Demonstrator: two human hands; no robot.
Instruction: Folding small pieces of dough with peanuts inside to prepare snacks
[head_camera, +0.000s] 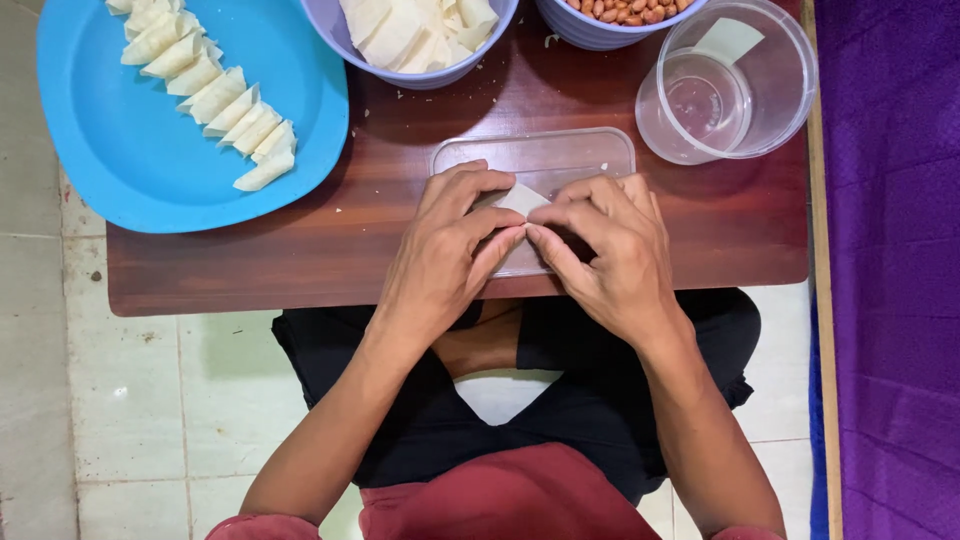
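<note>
Both hands are pinched on 1 small dough wrapper (521, 198), left hand (447, 250) and right hand (602, 250) meeting fingertip to fingertip over the clear lid (540, 155) on the surface (300, 260). Wrapper pokes out away from the body, equally close to both grips.

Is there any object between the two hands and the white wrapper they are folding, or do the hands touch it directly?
Nothing visible stands between them. The left hand and right hand both rest directly on the white wrapper, their fingertips meeting over it. It lies on a clear plastic lid on the wooden table.
</note>
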